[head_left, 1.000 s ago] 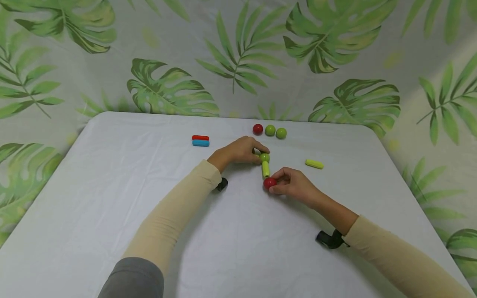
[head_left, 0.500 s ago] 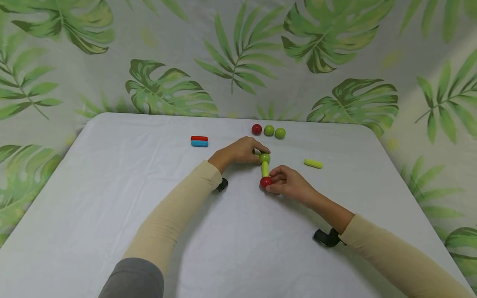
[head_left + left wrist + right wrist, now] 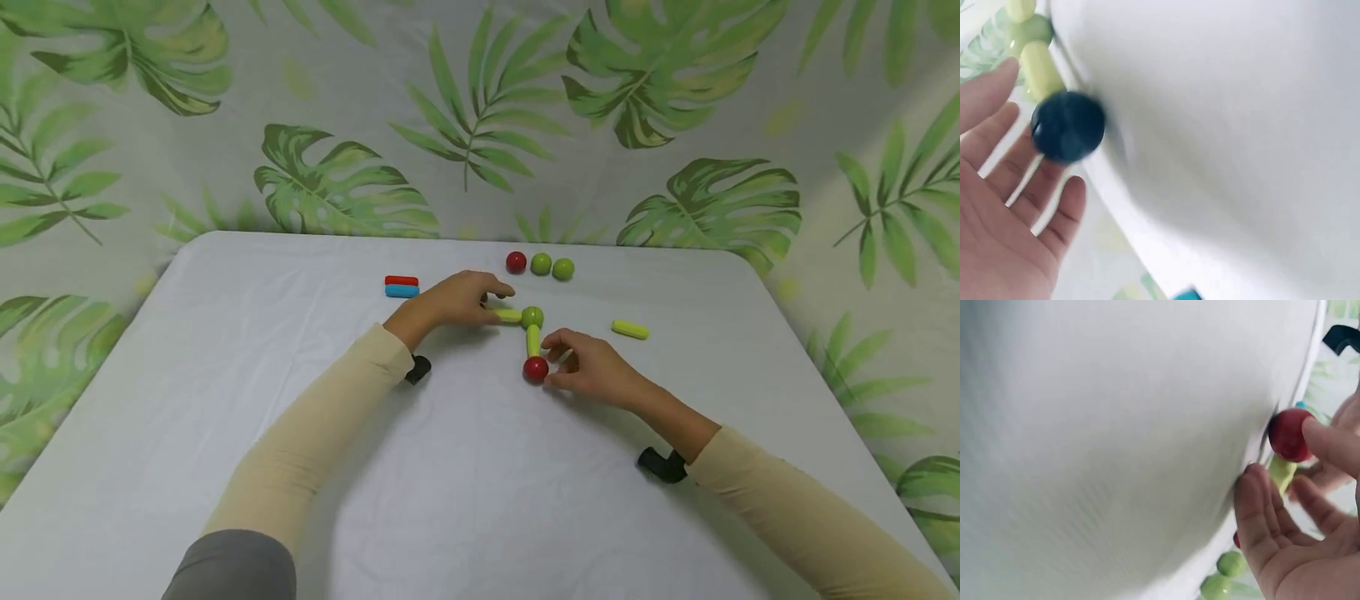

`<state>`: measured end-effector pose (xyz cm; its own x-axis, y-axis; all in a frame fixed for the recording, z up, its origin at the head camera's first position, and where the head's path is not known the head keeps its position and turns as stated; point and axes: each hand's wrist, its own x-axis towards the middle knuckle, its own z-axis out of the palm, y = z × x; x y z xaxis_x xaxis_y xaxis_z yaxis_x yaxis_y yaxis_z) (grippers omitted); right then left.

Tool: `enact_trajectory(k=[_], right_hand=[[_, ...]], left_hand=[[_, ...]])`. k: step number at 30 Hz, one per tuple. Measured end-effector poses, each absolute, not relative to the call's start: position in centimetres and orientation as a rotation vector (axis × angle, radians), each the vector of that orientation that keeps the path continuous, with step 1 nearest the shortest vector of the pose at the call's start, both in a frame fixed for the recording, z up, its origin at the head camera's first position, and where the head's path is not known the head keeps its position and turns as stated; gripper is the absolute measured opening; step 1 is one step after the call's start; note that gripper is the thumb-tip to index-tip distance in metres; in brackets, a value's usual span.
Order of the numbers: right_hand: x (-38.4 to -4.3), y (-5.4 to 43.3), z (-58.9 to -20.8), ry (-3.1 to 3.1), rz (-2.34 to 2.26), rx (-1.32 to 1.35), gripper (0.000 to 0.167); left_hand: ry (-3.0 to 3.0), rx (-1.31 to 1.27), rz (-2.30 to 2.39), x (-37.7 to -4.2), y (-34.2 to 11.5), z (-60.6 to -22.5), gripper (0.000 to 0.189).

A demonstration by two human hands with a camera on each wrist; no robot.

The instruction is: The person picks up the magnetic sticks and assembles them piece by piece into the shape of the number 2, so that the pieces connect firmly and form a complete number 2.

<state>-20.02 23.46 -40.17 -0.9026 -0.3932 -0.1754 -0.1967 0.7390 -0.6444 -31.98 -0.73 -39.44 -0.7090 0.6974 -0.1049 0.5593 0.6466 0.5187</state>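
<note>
On the white tabletop lies a joined chain of balls and sticks. A green ball [image 3: 532, 317] is its corner, with one yellow-green stick [image 3: 533, 341] running to a red ball [image 3: 536, 369] and another yellow-green stick [image 3: 508, 316] running left. A dark blue ball [image 3: 1069, 127] ends that left stick; in the head view my left hand [image 3: 461, 300] hides it. My left fingers are spread loosely around the blue ball without gripping. Beside the red ball, my right hand [image 3: 592, 367] has thumb and fingers apart, the thumb close to the ball; whether it touches cannot be told.
Behind the chain sit a red ball [image 3: 516, 262] and two green balls [image 3: 541, 264]. A red stick [image 3: 401, 281] and a blue stick [image 3: 402, 291] lie at back left. A loose yellow-green stick [image 3: 630, 329] lies to the right. Leaf-patterned cloth [image 3: 480, 125] hangs behind the table.
The right hand has brought the red ball against the stick's near end and loosened from it. The left hand has let go near the green ball and moved left along the other stick.
</note>
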Motion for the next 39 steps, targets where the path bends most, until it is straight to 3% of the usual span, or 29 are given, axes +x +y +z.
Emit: enact_trajectory(k=[4, 10, 26, 39], right_hand=[[-20.1, 23.4, -39.9, 2.725, -0.758, -0.682, 0.049], [-20.1, 23.3, -40.0, 2.726, -0.702, -0.796, 0.049], [-20.6, 23.2, -40.3, 2.723, -0.734, -0.83, 0.044], [-20.6, 23.2, -40.0, 2.708, -0.729, -0.818, 0.045]], left_hand=[[2.609, 0.935, 0.592, -31.6, -2.3, -38.9, 0.049], [2.58, 0.945, 0.574, -31.5, -2.9, -39.3, 0.041], [2.609, 0.898, 0.667, -31.1, -3.4, -39.8, 0.043], [2.808, 0.96, 0.675, -31.4, -10.6, -38.0, 0.037]])
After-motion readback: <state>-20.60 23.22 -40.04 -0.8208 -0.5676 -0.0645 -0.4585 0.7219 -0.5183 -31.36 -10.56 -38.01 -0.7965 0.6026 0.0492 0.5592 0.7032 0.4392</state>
